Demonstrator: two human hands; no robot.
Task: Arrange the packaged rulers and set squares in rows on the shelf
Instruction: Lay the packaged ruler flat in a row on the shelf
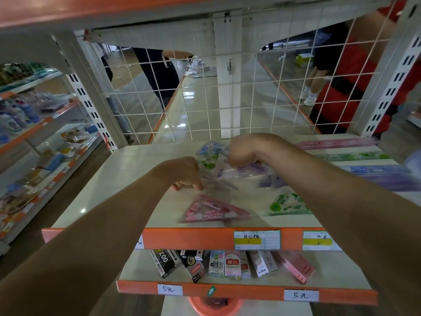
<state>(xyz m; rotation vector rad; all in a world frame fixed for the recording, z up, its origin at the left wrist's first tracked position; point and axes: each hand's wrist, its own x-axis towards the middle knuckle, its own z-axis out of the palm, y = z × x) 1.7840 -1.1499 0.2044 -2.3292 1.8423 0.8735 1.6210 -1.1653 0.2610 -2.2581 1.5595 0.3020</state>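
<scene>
Purple packet [241, 173] seems pinched between left hand [185, 171] and right hand [245, 149].

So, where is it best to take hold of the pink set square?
Probably its far corner, from above: the pink set square lies flat on the shelf, so only an edge can be pinched, and that corner is nearest the left hand.

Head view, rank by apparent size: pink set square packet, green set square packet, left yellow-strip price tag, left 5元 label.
1. pink set square packet
2. green set square packet and yellow-strip price tag: look about alike, not ranked
3. 5元 label
</scene>
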